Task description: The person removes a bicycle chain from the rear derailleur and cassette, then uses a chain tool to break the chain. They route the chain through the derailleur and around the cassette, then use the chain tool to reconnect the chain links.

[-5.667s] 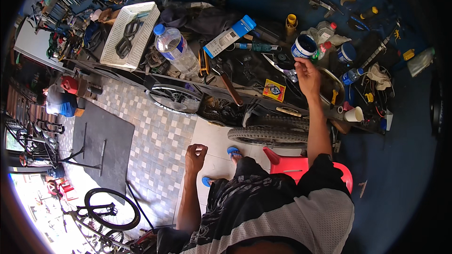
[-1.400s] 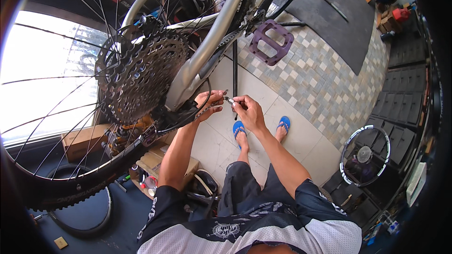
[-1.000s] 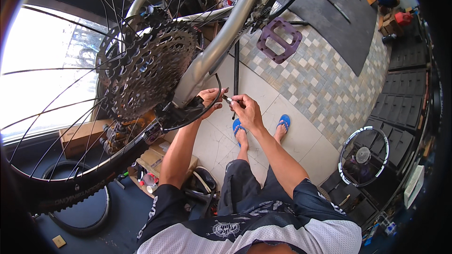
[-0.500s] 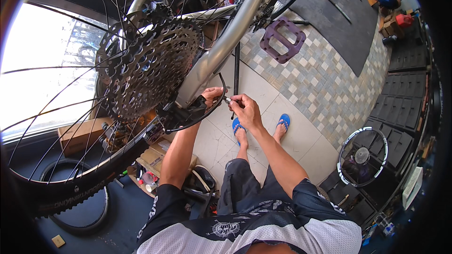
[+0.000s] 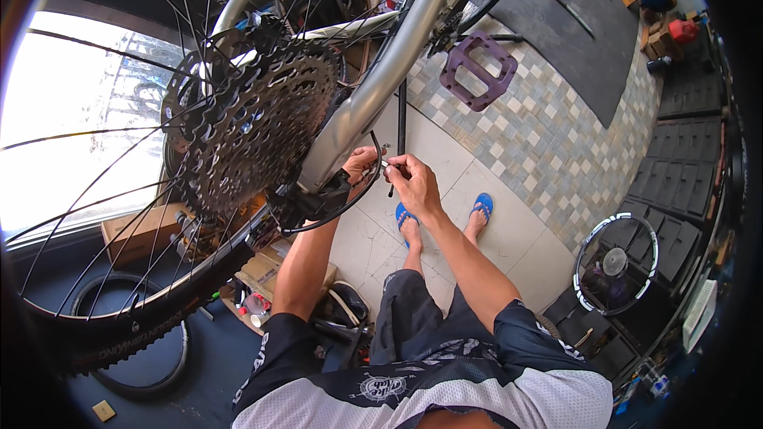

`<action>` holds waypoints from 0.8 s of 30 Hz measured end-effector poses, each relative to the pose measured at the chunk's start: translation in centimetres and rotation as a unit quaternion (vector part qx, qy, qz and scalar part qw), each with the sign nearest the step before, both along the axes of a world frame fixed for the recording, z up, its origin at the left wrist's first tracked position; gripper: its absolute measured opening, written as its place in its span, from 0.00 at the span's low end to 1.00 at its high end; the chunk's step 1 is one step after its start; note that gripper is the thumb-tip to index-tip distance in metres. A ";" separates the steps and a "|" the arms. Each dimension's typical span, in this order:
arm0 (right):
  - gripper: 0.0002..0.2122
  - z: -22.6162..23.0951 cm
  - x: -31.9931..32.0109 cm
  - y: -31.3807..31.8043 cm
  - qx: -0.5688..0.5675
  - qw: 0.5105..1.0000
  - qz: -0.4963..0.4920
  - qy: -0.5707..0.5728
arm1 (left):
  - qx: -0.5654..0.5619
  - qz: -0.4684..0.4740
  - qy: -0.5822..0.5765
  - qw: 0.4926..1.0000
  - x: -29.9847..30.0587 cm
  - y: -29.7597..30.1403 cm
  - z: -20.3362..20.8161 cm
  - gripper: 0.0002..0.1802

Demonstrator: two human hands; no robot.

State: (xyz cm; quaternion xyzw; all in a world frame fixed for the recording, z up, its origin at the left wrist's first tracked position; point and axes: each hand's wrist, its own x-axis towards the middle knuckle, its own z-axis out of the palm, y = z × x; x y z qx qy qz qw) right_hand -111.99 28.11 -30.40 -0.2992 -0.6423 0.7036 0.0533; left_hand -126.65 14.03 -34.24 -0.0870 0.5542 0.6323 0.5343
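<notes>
Our right hand (image 5: 415, 184) pinches a small metal piece (image 5: 385, 164) between thumb and forefinger, the other fingers curled in, and that piece sits just beside the fingertips of our left hand (image 5: 362, 162). The left fingers are bent toward one another, but the cable (image 5: 378, 148) crosses in front, so we cannot tell whether they grip anything. By our judgement, the close work between the hands is under way and not finished: the piece is between our fingers rather than lying loose or set aside, and whether it is joined to anything is too small to make out. Next to the left hand, the derailleur (image 5: 306, 205) hangs on the bike, with the cable looping out from it. Further out, the cassette (image 5: 262, 123) and the rear wheel's tyre (image 5: 159, 330) look mounted at the frame (image 5: 381, 91), so that much seems done; how much is left at the metal piece, we cannot say. Beyond the frame tube we see the purple pedal (image 5: 478, 71), well apart from our hands. Below the hands are our blue sandals (image 5: 482, 205) on pale tiles. Off to the left, a cardboard box (image 5: 143, 232) stands behind the spokes, and a loose tyre (image 5: 151, 388) lies on the dark floor.
</notes>
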 end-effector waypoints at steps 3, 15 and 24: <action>0.11 0.5 0.0 0.3 0.001 1.000 0.017 -0.002 | 0.000 -0.013 0.044 0.999 -0.4 -0.6 -0.2 0.10; 0.10 0.6 -0.6 0.4 -0.029 1.000 -0.002 0.006 | -0.042 -0.031 0.070 0.996 -0.3 1.0 2.8 0.14; 0.10 0.7 -1.1 2.1 -0.158 0.985 -0.016 0.069 | 0.002 -0.114 0.135 0.984 -1.2 -0.4 0.5 0.22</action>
